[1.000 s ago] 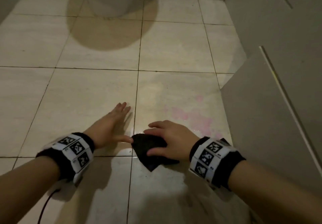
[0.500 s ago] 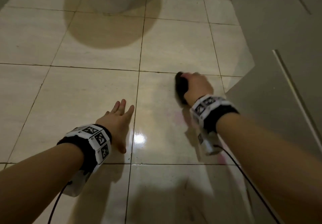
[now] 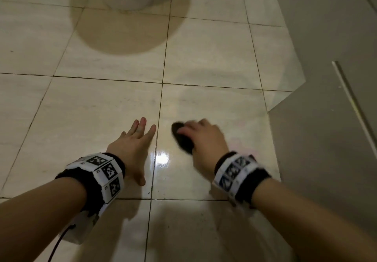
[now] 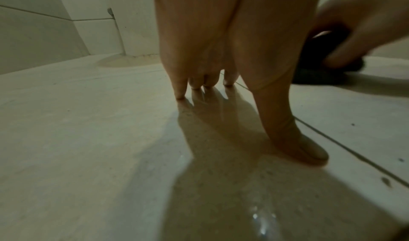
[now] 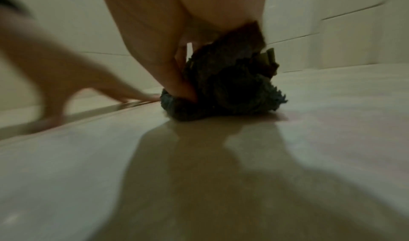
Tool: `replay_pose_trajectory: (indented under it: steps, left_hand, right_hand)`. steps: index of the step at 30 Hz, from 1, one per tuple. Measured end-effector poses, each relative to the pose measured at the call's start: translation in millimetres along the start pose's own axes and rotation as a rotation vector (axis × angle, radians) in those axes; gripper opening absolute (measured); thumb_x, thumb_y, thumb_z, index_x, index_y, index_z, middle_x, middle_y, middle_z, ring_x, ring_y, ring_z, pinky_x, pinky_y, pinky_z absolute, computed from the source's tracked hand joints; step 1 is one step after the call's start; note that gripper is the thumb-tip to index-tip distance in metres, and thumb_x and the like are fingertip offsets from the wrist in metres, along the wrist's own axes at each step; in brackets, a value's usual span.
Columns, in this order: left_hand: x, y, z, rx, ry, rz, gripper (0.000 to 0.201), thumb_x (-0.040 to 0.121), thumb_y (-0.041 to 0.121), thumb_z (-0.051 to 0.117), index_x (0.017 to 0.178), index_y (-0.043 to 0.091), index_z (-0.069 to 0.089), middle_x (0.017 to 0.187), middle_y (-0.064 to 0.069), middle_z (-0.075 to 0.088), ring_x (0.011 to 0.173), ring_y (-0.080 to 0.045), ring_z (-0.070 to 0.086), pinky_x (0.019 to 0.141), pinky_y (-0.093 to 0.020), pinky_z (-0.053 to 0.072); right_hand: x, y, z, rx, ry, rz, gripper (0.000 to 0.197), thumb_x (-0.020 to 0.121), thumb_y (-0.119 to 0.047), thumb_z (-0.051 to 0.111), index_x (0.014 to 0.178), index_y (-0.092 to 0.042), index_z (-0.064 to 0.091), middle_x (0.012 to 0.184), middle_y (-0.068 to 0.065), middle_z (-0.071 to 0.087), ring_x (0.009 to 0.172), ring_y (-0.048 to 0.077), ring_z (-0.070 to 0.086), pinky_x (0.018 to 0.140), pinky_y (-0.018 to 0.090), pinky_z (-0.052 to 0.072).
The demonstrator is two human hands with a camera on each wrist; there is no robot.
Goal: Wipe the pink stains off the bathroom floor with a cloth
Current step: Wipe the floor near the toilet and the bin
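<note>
The cloth point(image 3: 182, 138) is gripped, mostly hidden, under the blurred right hand point(image 3: 206, 143); the left hand point(image 3: 132, 147) is spread flat beside it

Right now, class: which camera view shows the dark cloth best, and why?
The right wrist view: the cloth fills mid-frame, bunched under the right hand, pile visible. The head view shows a blurred dark patch; the left wrist view catches only its shadowed edge.

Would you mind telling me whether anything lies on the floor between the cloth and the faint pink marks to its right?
Nothing visible does. The right hand grips the dark cloth on the tile, and the faint pink stains lie on bare wet floor just right of that hand. The left hand rests flat on the opposite side.
</note>
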State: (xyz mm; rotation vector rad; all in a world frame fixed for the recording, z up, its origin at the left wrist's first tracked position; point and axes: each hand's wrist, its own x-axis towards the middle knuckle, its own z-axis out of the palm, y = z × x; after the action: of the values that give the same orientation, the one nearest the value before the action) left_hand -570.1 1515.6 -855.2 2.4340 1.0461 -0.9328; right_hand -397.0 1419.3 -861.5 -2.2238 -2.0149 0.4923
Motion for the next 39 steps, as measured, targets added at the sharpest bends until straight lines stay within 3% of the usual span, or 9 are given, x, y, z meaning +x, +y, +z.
replay_pose_trajectory:
  steps: [3, 7, 10, 18, 20, 27, 31, 36, 39]
  left_hand:
    - [-0.8, -1.2, 0.4, -0.012, 0.004, -0.001, 0.145, 0.055, 0.041, 0.088, 0.146, 0.022, -0.023, 0.150, -0.007, -0.033, 0.142, -0.022, -0.023, 0.117, -0.038, 0.002]
    - [0.9, -2.7, 3.1, -0.011, 0.012, 0.005, 0.147, 0.052, 0.042, 0.089, 0.146, 0.022, -0.023, 0.151, -0.006, -0.033, 0.142, -0.021, -0.023, 0.117, -0.037, 0.002]
    - [1.2, -2.9, 3.0, -0.003, 0.015, 0.005, 0.147, 0.052, 0.043, 0.088, 0.146, 0.022, -0.022, 0.151, -0.006, -0.032, 0.142, -0.022, -0.023, 0.117, -0.038, 0.003]
    - [2.2, -1.3, 2.3, 0.006, 0.014, -0.014, 0.149, 0.051, 0.042, 0.089, 0.146, 0.023, -0.024, 0.151, -0.006, -0.033, 0.142, -0.022, -0.023, 0.117, -0.038, 0.004]
    - [1.8, -0.8, 2.6, 0.004, 0.016, -0.013, 0.148, 0.051, 0.042, 0.089, 0.146, 0.023, -0.024, 0.151, -0.006, -0.033, 0.142, -0.021, -0.022, 0.117, -0.037, 0.005]
    - [1.0, 0.3, 1.1, 0.000, 0.015, -0.024, 0.148, 0.051, 0.040, 0.089, 0.146, 0.024, -0.024, 0.151, -0.005, -0.033, 0.143, -0.020, -0.022, 0.118, -0.036, 0.007]
    - [0.4, 0.8, 1.0, 0.005, 0.018, -0.037, 0.148, 0.051, 0.038, 0.089, 0.145, 0.025, -0.025, 0.151, -0.005, -0.033, 0.143, -0.019, -0.021, 0.119, -0.036, 0.008]
    - [-4.9, 4.0, 0.2, 0.024, 0.036, -0.040, 0.143, 0.055, 0.038, 0.088, 0.147, 0.023, -0.020, 0.153, -0.004, -0.029, 0.144, -0.019, -0.017, 0.118, -0.034, 0.013]
    - [-9.6, 6.1, 2.5, 0.005, 0.033, -0.060, 0.135, 0.060, 0.034, 0.087, 0.149, 0.024, -0.015, 0.154, 0.000, -0.026, 0.145, -0.016, -0.014, 0.117, -0.034, 0.018]
  right_hand:
    - [-6.1, -3.3, -1.9, 0.062, -0.046, -0.023, 0.050, 0.082, -0.011, 0.059, 0.128, -0.030, 0.051, 0.127, -0.004, 0.052, 0.110, 0.023, 0.046, 0.089, 0.037, 0.042]
    - [34.1, 65.1, -29.3, 0.037, 0.116, 0.446, 0.052, 0.085, -0.010, 0.052, 0.134, -0.024, 0.046, 0.130, 0.011, 0.048, 0.117, 0.033, 0.043, 0.094, 0.042, 0.043]
    - [36.9, 102.6, -37.0, 0.044, 0.024, 0.660, 0.061, 0.085, -0.005, 0.050, 0.142, -0.020, 0.035, 0.139, 0.014, 0.040, 0.123, 0.036, 0.036, 0.098, 0.045, 0.039]
    - [-49.2, 6.4, 21.5, 0.114, 0.188, 0.152, 0.061, 0.062, 0.004, 0.065, 0.118, -0.020, 0.064, 0.120, 0.004, 0.062, 0.093, 0.031, 0.056, 0.075, 0.042, 0.051]
    - [-52.0, 5.4, 15.0, 0.154, 0.172, 0.161, 0.058, 0.071, 0.003, 0.060, 0.122, -0.024, 0.061, 0.124, 0.001, 0.059, 0.101, 0.028, 0.054, 0.082, 0.043, 0.049]
    - [-18.3, 98.8, -24.8, 0.073, 0.184, 0.758, 0.060, 0.083, -0.002, 0.051, 0.140, -0.019, 0.040, 0.136, 0.012, 0.046, 0.121, 0.034, 0.042, 0.098, 0.043, 0.042]
    - [-38.7, 58.1, 0.4, 0.031, 0.143, 0.529, 0.061, 0.079, -0.002, 0.054, 0.137, -0.020, 0.045, 0.134, 0.010, 0.047, 0.114, 0.033, 0.043, 0.089, 0.039, 0.044]
    - [-89.4, -19.3, 37.6, 0.024, 0.089, 0.108, 0.068, 0.034, -0.014, 0.084, 0.100, -0.021, 0.072, 0.098, 0.004, 0.069, 0.073, 0.025, 0.064, 0.052, 0.030, 0.052]
    - [-83.9, -9.7, 21.6, 0.124, 0.119, 0.194, 0.051, 0.062, -0.010, 0.072, 0.112, -0.020, 0.067, 0.107, 0.006, 0.066, 0.088, 0.032, 0.061, 0.064, 0.037, 0.054]
